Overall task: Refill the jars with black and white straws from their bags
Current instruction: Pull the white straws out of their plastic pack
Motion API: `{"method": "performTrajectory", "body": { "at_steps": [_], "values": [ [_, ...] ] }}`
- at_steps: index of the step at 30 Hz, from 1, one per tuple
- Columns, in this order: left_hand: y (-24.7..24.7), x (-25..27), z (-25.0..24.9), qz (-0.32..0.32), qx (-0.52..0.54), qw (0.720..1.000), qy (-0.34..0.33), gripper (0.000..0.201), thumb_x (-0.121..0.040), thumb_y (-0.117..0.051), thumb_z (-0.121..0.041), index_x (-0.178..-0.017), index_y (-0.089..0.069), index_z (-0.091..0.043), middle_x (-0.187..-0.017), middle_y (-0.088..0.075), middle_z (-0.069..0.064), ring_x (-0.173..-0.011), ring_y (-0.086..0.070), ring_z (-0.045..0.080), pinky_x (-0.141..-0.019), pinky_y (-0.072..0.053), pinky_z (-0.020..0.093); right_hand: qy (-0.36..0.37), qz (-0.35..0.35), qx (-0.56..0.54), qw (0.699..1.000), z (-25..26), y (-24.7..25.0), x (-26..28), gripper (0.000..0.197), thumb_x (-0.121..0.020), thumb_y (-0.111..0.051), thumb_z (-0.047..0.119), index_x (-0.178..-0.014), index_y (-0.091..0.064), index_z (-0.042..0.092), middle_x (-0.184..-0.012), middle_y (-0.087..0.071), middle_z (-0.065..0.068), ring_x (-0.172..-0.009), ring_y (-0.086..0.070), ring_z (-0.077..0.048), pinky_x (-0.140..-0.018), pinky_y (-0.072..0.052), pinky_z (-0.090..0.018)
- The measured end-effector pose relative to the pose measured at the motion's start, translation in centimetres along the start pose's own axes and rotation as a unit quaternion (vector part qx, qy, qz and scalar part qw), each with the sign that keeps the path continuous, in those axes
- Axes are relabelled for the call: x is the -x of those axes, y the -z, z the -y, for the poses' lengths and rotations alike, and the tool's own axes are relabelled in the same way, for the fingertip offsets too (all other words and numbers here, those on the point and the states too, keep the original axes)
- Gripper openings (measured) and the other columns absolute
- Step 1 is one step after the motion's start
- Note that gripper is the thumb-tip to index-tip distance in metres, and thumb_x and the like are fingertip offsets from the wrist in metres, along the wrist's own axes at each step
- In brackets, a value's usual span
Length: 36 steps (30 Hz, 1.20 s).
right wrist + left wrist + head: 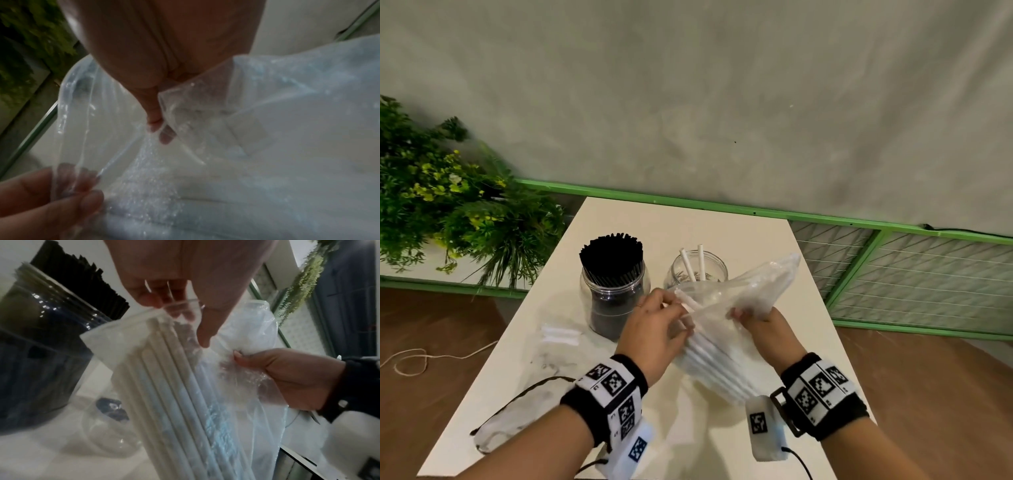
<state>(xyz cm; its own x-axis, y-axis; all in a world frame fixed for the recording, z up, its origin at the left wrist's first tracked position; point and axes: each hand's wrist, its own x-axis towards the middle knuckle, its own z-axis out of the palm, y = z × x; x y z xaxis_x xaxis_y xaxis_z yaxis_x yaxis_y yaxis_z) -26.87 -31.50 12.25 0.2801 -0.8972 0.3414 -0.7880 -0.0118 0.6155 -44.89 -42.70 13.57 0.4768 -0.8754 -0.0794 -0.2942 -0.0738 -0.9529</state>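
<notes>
both hands hold clear plastic bag point(736, 301) of white straws point(717, 363) above surface point(739, 226), in front of jars. left hand point(659, 329): fingers curled, pinching bag's open edge. right hand point(763, 325): fingers pinch opposite edge. left jar point(614, 291) packed w/ black straws point(612, 255); right jar point(697, 270) holds two white straws. empty bag point(517, 411) lies near-left on surface.

A clear plastic bag point(739, 301) of long white straws point(709, 359) is held tilted above the surface, its mouth open. Behind it stand two clear jars: the left jar point(616, 298) packed with black straws point(612, 255), the right jar point(697, 270) holding two white straws point(693, 260).
</notes>
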Motion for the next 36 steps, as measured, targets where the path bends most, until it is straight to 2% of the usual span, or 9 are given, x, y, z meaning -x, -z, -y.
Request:
{"method": "performTrajectory", "body": {
  "at_steps": [6, 10, 17, 18, 20, 24, 28, 32, 36],
  "values": [
    [1.9, 0.0, -0.3, -0.068, -0.134, 0.984, -0.095, 0.013, -0.075, -0.055, -0.044, -0.08, -0.062, -0.033, -0.08, -0.054, -0.015, -0.085, -0.046, 0.014, -0.074, -0.035, 0.034, 0.003, -0.038, -0.179, 0.983, 0.2, 0.0, 0.3, 0.01, -0.084, -0.054, 0.006, -0.078, -0.062, 0.008, -0.068, -0.06, 0.003, -0.066, -0.054, -0.01, -0.057, -0.042, -0.021],
    [1.9, 0.3, 0.8, -0.072, -0.173, 0.98, -0.069, 0.008, -0.069, -0.057, -0.038, -0.076, -0.059, -0.033, -0.082, -0.05, -0.014, -0.086, -0.046, 0.016, -0.074, -0.027, 0.033, 0.048, -0.02, -0.204, 0.978, -0.1, -0.5, 0.2, 0.018, -0.09, -0.048, 0.002, -0.073, -0.053, 0.007, -0.07, -0.049, -0.005, -0.069, -0.047, -0.015, -0.064, -0.039, -0.026],
    [1.5, 0.2, 1.6, -0.079, 0.139, 0.978, 0.135, 0.015, -0.081, -0.065, -0.042, -0.069, -0.065, -0.034, -0.094, -0.046, -0.014, -0.098, -0.046, 0.016, -0.091, -0.044, 0.04, 0.036, -0.016, -0.256, 0.966, -1.5, -0.6, -0.1, 0.025, -0.08, -0.054, 0.013, -0.088, -0.053, -0.011, -0.083, -0.049, -0.011, -0.079, -0.047, -0.02, -0.07, -0.039, -0.032],
    [1.6, -0.1, 1.6, -0.089, 0.198, 0.96, 0.178, 0.009, -0.079, -0.07, -0.041, -0.077, -0.062, -0.036, -0.1, -0.046, -0.014, -0.101, -0.049, 0.017, -0.093, -0.047, 0.044, 0.022, -0.012, -0.261, 0.965, -1.7, -0.6, -0.1, 0.023, -0.079, -0.054, 0.013, -0.086, -0.053, -0.008, -0.082, -0.048, -0.012, -0.078, -0.045, -0.021, -0.068, -0.037, -0.033],
    [2.1, -1.1, 1.3, -0.105, 0.268, 0.925, 0.25, 0.048, -0.069, -0.074, -0.053, -0.106, -0.051, -0.033, -0.12, -0.045, -0.005, -0.109, -0.051, 0.018, -0.096, -0.047, 0.047, 0.002, -0.003, -0.281, 0.96, -2.1, -0.5, 0.0, 0.014, -0.078, -0.054, 0.014, -0.084, -0.054, 0.002, -0.079, -0.047, -0.011, -0.075, -0.044, -0.023, -0.061, -0.036, -0.03],
    [2.6, -2.7, 0.1, 0.031, 0.406, 0.861, 0.304, 0.095, -0.067, -0.074, -0.058, -0.144, -0.024, -0.032, -0.137, -0.042, -0.006, -0.122, -0.047, 0.016, -0.105, -0.039, 0.047, 0.001, 0.034, -0.346, 0.938, -1.6, -1.0, 0.1, 0.004, -0.081, -0.059, 0.004, -0.078, -0.06, 0.007, -0.079, -0.056, -0.009, -0.078, -0.055, -0.019, -0.066, -0.046, -0.027],
    [1.8, -3.4, -0.6, 0.043, 0.368, 0.894, 0.253, 0.102, -0.049, -0.087, -0.054, -0.136, -0.039, -0.028, -0.132, -0.052, 0.005, -0.116, -0.053, 0.009, -0.102, -0.044, 0.036, 0.019, 0.034, -0.354, 0.935, -1.7, -1.8, -0.4, 0.004, -0.079, -0.062, 0.006, -0.081, -0.062, 0.002, -0.084, -0.059, -0.015, -0.086, -0.057, -0.026, -0.078, -0.049, -0.032],
    [1.5, -3.5, -1.1, -0.015, 0.347, 0.918, 0.194, 0.084, -0.064, -0.078, -0.043, -0.137, -0.038, -0.031, -0.135, -0.049, -0.002, -0.12, -0.048, 0.006, -0.107, -0.038, 0.033, 0.01, 0.023, -0.367, 0.93, -2.2, -2.0, -1.3, 0.011, -0.079, -0.06, 0.001, -0.086, -0.057, -0.007, -0.086, -0.058, -0.018, -0.086, -0.057, -0.029, -0.073, -0.05, -0.034],
    [1.9, -3.9, -1.2, 0.021, 0.052, 0.997, 0.053, 0.085, -0.074, -0.057, -0.068, -0.144, -0.025, -0.035, -0.15, -0.029, -0.007, -0.136, -0.028, 0.014, -0.113, -0.027, 0.039, -0.048, -0.016, -0.343, 0.938, -3.4, -2.0, -1.5, 0.007, -0.085, -0.062, 0.005, -0.091, -0.06, 0.002, -0.088, -0.061, -0.014, -0.089, -0.06, -0.026, -0.073, -0.05, -0.032]
  ]
}}
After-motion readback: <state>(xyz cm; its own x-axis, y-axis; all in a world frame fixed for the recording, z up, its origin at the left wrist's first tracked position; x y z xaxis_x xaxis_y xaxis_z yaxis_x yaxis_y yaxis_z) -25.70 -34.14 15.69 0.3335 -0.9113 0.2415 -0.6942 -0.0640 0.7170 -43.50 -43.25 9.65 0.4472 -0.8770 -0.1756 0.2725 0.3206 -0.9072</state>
